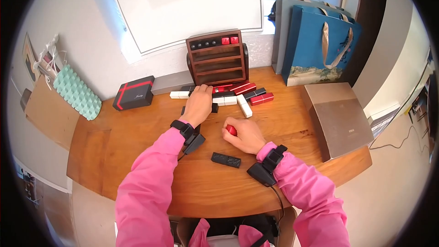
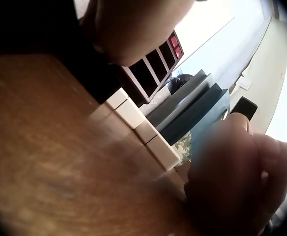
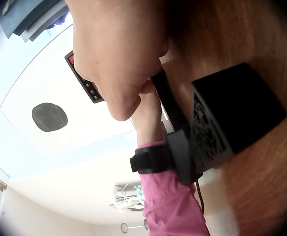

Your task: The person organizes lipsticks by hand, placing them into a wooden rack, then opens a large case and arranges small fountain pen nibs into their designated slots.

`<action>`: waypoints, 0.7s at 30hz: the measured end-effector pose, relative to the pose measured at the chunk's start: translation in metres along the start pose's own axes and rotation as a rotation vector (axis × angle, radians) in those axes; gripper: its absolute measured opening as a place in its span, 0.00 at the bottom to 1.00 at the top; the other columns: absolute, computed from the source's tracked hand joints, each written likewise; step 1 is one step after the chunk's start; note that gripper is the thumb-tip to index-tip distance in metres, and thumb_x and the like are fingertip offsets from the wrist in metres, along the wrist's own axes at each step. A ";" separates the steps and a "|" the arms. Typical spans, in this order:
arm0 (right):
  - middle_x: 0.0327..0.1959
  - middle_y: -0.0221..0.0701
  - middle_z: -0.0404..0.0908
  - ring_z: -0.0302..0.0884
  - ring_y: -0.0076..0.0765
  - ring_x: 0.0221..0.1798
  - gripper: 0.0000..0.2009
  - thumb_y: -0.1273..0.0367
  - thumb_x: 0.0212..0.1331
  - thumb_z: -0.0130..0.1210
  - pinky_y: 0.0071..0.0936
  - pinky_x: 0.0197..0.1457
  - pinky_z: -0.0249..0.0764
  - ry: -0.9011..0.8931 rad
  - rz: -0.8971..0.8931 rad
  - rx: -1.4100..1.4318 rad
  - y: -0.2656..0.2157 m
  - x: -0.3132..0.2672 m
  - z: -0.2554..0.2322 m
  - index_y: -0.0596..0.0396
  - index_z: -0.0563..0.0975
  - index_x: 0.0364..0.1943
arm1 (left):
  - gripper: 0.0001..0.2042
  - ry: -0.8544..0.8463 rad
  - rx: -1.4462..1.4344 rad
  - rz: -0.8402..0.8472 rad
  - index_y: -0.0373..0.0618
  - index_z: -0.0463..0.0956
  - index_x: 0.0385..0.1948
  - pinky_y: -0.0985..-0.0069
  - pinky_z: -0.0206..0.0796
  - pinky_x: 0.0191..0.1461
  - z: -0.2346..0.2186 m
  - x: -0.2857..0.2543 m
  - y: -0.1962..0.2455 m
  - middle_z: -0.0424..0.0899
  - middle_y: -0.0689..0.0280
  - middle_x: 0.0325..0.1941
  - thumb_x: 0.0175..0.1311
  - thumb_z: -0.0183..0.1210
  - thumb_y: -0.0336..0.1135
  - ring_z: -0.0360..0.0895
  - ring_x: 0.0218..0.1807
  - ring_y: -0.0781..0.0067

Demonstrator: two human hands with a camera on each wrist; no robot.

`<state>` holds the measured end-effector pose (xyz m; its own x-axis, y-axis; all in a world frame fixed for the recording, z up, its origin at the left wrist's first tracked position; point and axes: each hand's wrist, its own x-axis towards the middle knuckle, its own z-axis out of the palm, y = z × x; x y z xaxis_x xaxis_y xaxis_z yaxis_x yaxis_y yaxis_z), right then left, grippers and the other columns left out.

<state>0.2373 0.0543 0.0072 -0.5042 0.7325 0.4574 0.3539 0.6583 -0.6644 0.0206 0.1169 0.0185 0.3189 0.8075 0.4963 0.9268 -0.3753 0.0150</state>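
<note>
My right hand grips a red lipstick tube above the front middle of the table, its fingers curled round it with one red end showing. My left hand reaches over a row of lipstick tubes at the foot of a brown wooden rack. Its fingertips are hidden there, and I cannot tell whether they pinch a tube. White tubes, red tubes and black tubes lie about it. The rack's top row holds several black-topped pieces and two red ones; its lower rows show bare slots.
A black patterned tube lies near the front of the wooden table. A black box with red ribbon sits at the left, beside a mint textured vase. On the right stand a blue gift bag and a brown box.
</note>
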 end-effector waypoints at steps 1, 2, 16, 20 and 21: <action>0.23 0.38 0.81 0.80 0.51 0.27 0.12 0.59 0.62 0.58 0.44 0.31 0.73 0.001 0.010 0.002 -0.001 0.000 -0.001 0.53 0.77 0.32 | 0.17 -0.004 0.002 0.002 0.31 0.77 0.52 0.59 0.71 0.59 -0.002 0.002 0.001 0.80 0.48 0.51 0.60 0.54 0.22 0.78 0.53 0.47; 0.23 0.37 0.81 0.80 0.51 0.27 0.12 0.59 0.61 0.59 0.44 0.31 0.73 0.002 0.020 0.002 -0.002 0.000 -0.001 0.53 0.77 0.31 | 0.14 -0.049 0.004 -0.020 0.32 0.78 0.46 0.59 0.73 0.54 -0.003 0.005 0.001 0.80 0.48 0.48 0.58 0.55 0.21 0.79 0.50 0.47; 0.23 0.37 0.79 0.79 0.51 0.29 0.14 0.61 0.56 0.68 0.44 0.32 0.73 0.088 0.011 0.055 0.001 -0.002 0.001 0.54 0.75 0.29 | 0.09 -0.063 0.166 0.019 0.40 0.80 0.38 0.60 0.75 0.43 -0.046 0.022 0.018 0.82 0.54 0.39 0.54 0.61 0.24 0.82 0.45 0.49; 0.36 0.35 0.81 0.81 0.45 0.39 0.12 0.67 0.50 0.72 0.39 0.38 0.76 0.354 -0.064 0.015 -0.005 0.001 -0.004 0.53 0.78 0.34 | 0.15 0.129 -0.332 -0.031 0.42 0.82 0.46 0.66 0.74 0.41 -0.076 -0.019 0.036 0.82 0.57 0.39 0.56 0.66 0.26 0.82 0.42 0.53; 0.36 0.35 0.81 0.81 0.45 0.39 0.12 0.67 0.50 0.72 0.39 0.38 0.76 0.349 -0.070 0.016 -0.009 0.004 -0.003 0.53 0.78 0.34 | 0.15 0.053 -0.454 -0.124 0.41 0.82 0.47 0.70 0.74 0.42 -0.077 -0.032 0.040 0.83 0.58 0.39 0.55 0.67 0.26 0.82 0.40 0.58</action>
<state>0.2344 0.0524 0.0167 -0.2263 0.7028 0.6744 0.3139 0.7080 -0.6326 0.0322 0.0414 0.0699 0.1904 0.8389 0.5100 0.7727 -0.4485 0.4492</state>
